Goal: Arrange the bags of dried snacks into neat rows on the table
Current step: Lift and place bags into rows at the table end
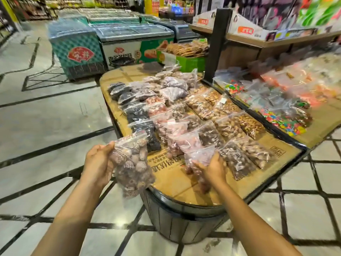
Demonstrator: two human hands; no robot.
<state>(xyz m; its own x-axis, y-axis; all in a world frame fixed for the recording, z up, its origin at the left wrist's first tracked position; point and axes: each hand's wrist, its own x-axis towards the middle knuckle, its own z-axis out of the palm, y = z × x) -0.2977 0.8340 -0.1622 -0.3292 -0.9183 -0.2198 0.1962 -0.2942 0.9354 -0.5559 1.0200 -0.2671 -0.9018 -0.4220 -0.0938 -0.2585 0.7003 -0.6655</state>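
The person's left hand [98, 163] holds a clear zip bag of brown round snacks [132, 167] in the air, just off the near left edge of the worktop [169, 182]. Its fingers [107, 147] are closed round the bag's upper left side, and the bag hangs tilted, with its lower end below the level of the worktop rim.

The right hand [214, 169] grips a bag of reddish snacks [198, 157] over the near end of the worktop, fingers curled over its lower half. Part of that bag shows beneath the hand. Whether it rests on the cardboard or is lifted just clear cannot be told.

The worktop is covered with printed cardboard and carries bags laid in rows running from near to far:
- a row of dark bags [140, 115] on the left
- a row of reddish bags [166, 115] in the middle, with the gripped bag at its near end
- rows of brown nut bags [228, 124] to the right

Further right, beyond a black rail, lie bags of coloured sweets [282, 122]. Chest freezers [77, 50] stand on the tiled floor [46, 117] at the far left.
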